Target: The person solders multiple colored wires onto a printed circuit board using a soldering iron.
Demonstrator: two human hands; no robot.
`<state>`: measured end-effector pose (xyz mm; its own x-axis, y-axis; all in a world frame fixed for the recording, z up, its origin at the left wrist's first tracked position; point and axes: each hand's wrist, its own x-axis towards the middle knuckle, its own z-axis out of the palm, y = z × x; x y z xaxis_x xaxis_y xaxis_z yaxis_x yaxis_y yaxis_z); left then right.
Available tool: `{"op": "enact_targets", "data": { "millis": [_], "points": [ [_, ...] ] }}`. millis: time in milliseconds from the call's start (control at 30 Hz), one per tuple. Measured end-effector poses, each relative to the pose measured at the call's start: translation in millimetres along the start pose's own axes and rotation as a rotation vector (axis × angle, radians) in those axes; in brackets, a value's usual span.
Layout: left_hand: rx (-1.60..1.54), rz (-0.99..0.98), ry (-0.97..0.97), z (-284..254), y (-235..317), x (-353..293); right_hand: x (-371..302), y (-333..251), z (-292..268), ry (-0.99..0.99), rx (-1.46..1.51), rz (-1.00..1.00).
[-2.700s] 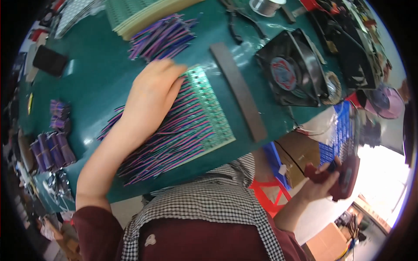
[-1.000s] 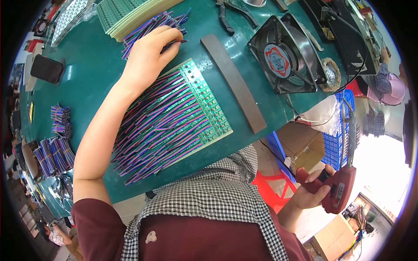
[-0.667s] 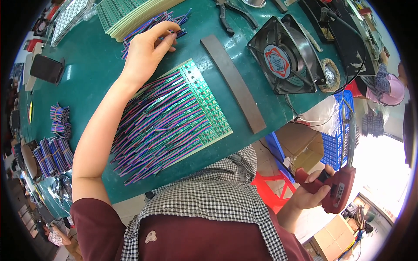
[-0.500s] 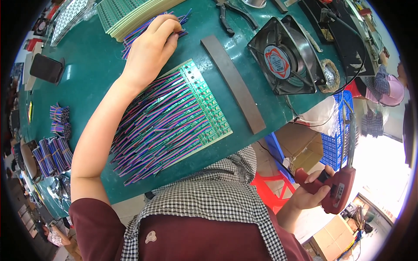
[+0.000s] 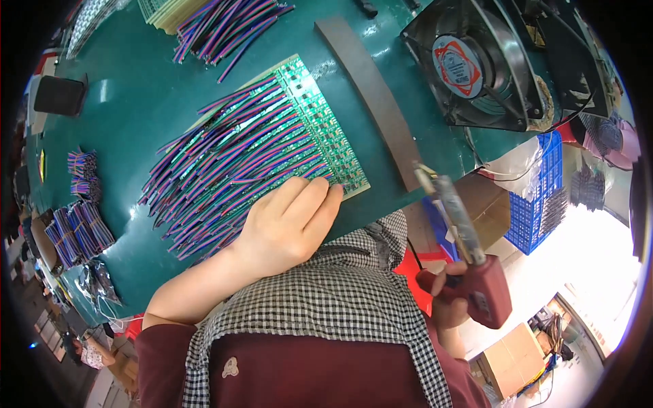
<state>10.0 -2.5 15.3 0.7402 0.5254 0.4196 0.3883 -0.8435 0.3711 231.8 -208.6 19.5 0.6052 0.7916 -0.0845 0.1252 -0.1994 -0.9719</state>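
My right hand (image 5: 450,302) is wrapped round the handle of a dark red soldering gun (image 5: 486,292), whose metal barrel points up and left toward the table edge. My left hand (image 5: 289,224) is bent over the near corner of a green circuit board panel (image 5: 325,126). Its fingers are closed together, with the fingertips at the near end of the row of joints; what they pinch is hidden. Many multicoloured ribbon wires (image 5: 231,149) run leftward from the panel in parallel rows. Beyond the panel lies a loose pile of the same wires (image 5: 228,30).
A dark flat bar (image 5: 371,95) lies right of the panel, with a black cooling fan (image 5: 469,64) beyond it. Bundled wires (image 5: 80,231) and a black box-like object (image 5: 60,95) are on the left. A blue crate (image 5: 534,211) stands below the table's right edge.
My left hand has come from the loose wire pile down to the panel's near corner. My right hand has moved the soldering gun leftward, its tip nearer the table. The view has shifted somewhat.
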Motion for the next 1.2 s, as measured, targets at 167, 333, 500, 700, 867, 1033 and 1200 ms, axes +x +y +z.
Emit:
{"op": "enact_targets", "data": {
  "millis": [167,333,500,700,867,1033,1200],
  "points": [
    [0.035,-0.038,-0.061,7.1,-1.6,-12.3,2.6,-0.9,0.9,-0.298,0.184,0.265],
    [0.024,-0.066,-0.027,9.8,-1.5,-16.0,2.9,4.4,-8.7,-0.415,0.198,0.389],
    [-0.06,-0.15,-0.035,9.1,-1.0,-16.3,-6.0,35.5,-24.2,-0.463,-0.089,0.196],
    [-0.048,-0.156,-0.04,9.4,-0.7,-16.8,-11.6,44.8,-32.3,-0.463,-0.084,0.144],
    [-0.035,-0.163,-0.031,9.8,0.2,-17.3,-9.7,40.7,-24.3,-0.449,-0.142,0.077],
    [-0.011,-0.161,-0.025,11.0,0.5,-17.5,-10.5,45.3,-26.4,-0.462,-0.121,0.011],
    [-0.006,-0.157,-0.029,11.4,1.1,-18.0,-13.0,45.0,-32.7,-0.477,-0.281,0.022]
  ]
}}
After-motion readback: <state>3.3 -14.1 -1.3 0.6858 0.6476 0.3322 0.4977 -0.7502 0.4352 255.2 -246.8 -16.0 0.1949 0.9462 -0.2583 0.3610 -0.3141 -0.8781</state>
